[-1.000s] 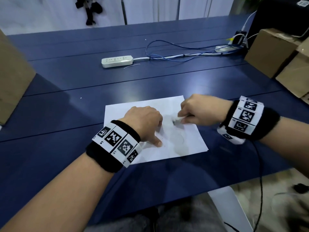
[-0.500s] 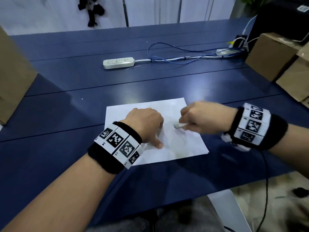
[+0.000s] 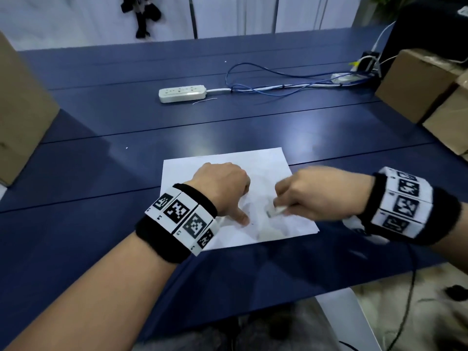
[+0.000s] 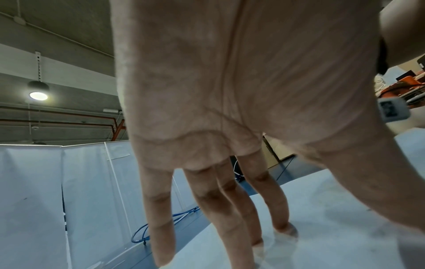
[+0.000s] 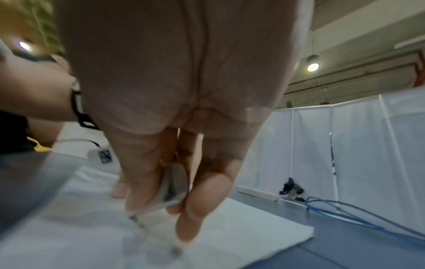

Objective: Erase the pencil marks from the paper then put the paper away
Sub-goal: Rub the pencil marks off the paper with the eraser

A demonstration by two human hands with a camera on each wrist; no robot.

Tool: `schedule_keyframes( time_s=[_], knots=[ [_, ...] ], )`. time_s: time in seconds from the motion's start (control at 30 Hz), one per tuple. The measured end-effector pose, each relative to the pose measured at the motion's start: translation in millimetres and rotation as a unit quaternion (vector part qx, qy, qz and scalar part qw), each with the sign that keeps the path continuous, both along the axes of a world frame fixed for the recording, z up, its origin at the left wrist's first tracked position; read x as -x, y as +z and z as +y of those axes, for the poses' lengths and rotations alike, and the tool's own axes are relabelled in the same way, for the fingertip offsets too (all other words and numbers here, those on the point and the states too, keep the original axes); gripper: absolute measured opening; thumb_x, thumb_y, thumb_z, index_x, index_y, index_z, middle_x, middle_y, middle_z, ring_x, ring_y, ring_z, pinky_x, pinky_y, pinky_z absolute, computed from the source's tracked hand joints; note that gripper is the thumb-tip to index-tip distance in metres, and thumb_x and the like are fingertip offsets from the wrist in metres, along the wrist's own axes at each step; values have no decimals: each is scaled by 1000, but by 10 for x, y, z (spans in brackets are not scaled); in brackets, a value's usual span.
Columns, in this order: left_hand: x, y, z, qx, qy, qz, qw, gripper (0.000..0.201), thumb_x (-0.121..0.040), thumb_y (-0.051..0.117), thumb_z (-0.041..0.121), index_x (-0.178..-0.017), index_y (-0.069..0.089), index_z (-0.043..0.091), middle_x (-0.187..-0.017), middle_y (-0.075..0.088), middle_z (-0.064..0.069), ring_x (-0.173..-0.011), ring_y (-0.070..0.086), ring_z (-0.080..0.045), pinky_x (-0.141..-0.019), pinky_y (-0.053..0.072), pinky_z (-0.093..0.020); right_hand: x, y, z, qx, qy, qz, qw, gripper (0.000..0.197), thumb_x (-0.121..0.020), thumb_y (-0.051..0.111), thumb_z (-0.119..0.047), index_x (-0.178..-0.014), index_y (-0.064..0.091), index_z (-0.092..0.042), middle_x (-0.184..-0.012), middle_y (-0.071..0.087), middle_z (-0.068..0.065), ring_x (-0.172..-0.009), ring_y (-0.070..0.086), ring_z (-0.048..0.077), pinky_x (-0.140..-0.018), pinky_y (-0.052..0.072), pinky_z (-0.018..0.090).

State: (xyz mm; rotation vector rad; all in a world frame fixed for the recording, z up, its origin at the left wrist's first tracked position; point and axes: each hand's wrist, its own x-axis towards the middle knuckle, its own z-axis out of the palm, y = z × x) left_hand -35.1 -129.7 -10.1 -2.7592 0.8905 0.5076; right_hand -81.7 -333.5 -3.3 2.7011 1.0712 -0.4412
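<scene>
A white sheet of paper (image 3: pixel 263 160) lies on the dark blue table (image 3: pixel 101 198), with faint grey pencil smudges near its right half. My left hand (image 3: pixel 222 188) presses on the sheet with straight fingertips (image 4: pixel 285 229), thumb spread toward me. My right hand (image 3: pixel 311 193) pinches a small white eraser (image 3: pixel 274 212) between thumb and fingers, its tip on the paper over the smudges. In the right wrist view the eraser (image 5: pixel 170 191) sits between thumb and fingers above the paper (image 5: pixel 253 227); this hand is motion-blurred.
A white power strip (image 3: pixel 182 92) and blue cables (image 3: pixel 266 82) lie across the far side of the table. Cardboard boxes stand at the left edge (image 3: pixel 22 117) and at the right (image 3: pixel 417 87). White partition panels (image 4: pixel 34 200) close off the back.
My right hand has slid the eraser toward me along the paper, from the middle down to the lower right part. The left hand has stayed pressed on the sheet.
</scene>
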Motion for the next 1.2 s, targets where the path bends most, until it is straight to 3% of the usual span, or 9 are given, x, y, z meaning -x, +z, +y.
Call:
schedule_keyframes(
  time_s=[0.07,0.2,0.27,0.43,0.63,0.87,1.03,1.13,1.2],
  knots=[
    [-7,5,-1,0,1,1,1000,54,-70,76,68,-101,57,28,-99,50,10,-102,54,-18,-78,44,-34,22,19,4,-25,-1,36,999,21,-98,50,-34,-104,67,-23,-97,58,-3,-87,59,22,-68,38,30],
    [1,7,-3,12,-3,1,1000,58,-70,77,66,-113,62,30,-98,51,12,-99,54,-16,-78,43,-33,-349,-45,-66,-20,-115,-79,990,33,-100,44,-39,-94,67,-14,-97,57,3,-95,59,27,-66,32,30],
    [8,7,1,9,-4,2,1000,58,-71,76,66,-113,62,29,-100,53,11,-99,54,-17,-78,44,-33,-364,-96,-122,-55,-91,-78,991,27,-98,52,-36,-94,68,-15,-93,57,1,-91,59,26,-65,32,29],
    [-6,11,-2,7,-1,0,1000,59,-68,77,68,-108,61,28,-105,58,9,-102,57,-19,-79,47,-34,-35,-40,-84,-124,19,113,986,15,-92,65,-26,-103,74,-20,-89,60,-2,-73,50,8,-66,34,13],
    [9,31,-14,13,0,5,1000,57,-70,78,65,-113,63,29,-98,50,12,-103,55,-16,-83,46,-34,-398,-51,-69,-76,-117,-31,990,26,-96,53,-33,-92,71,-14,-88,61,6,-88,59,29,-75,49,39],
    [8,17,-14,6,3,4,1000,58,-68,78,67,-108,61,28,-100,53,10,-101,55,-17,-82,47,-35,-11,-32,-58,-113,-6,62,992,20,-95,58,-30,-103,73,-20,-92,61,-1,-77,51,11,-67,33,18],
    [7,30,-24,11,1,7,1000,56,-70,78,65,-111,62,30,-96,49,13,-95,50,-15,-79,42,-33,-350,-92,-134,-25,-145,-84,986,27,-97,47,-41,-97,68,-24,-93,53,-4,-96,60,29,-67,47,34],
    [6,31,-14,7,1,5,1000,58,-70,77,66,-110,61,29,-99,53,12,-99,54,-16,-80,45,-33,-213,-59,-139,-30,-73,-55,995,21,-97,52,-35,-103,68,-23,-98,56,-5,-92,59,21,-63,31,26],
    [3,22,-17,7,2,2,1000,59,-68,78,68,-109,60,29,-102,55,11,-101,56,-17,-82,47,-34,-43,-7,-113,-82,-8,38,996,18,-96,57,-29,-107,72,-25,-96,59,-5,-84,56,14,-64,33,23]
  ],
)
